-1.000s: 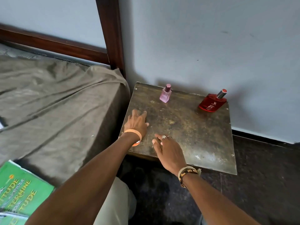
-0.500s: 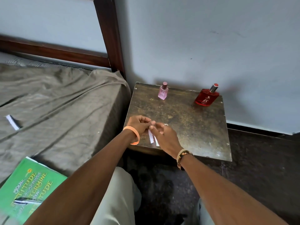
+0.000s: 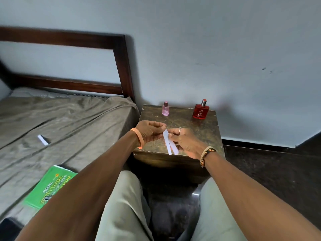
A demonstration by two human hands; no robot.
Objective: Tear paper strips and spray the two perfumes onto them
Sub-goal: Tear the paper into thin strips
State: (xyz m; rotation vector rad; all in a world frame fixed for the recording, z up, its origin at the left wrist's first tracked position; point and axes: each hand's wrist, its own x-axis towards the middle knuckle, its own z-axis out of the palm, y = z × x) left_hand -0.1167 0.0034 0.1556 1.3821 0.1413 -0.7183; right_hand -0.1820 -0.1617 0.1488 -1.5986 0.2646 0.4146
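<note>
While half a second ago both hands pinched the two narrow white paper strips (image 3: 170, 145) low over the worn brown bedside table (image 3: 205, 136), the left hand (image 3: 149, 132) and right hand (image 3: 186, 140) now hold them higher, fingertips closed on the top ends. The small pink glass perfume bottle (image 3: 165, 109) and the square red perfume bottle (image 3: 200, 110) stand untouched at the back of the table, so I judge that spraying comes next.

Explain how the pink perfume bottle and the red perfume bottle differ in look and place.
The pink perfume bottle is slim, pale and see-through; the red perfume bottle is wider, deep red, with pale lettering. The pink one stands nearer the bed, the red one nearer the table's right edge. Both stand upright near the wall, untouched.
</note>
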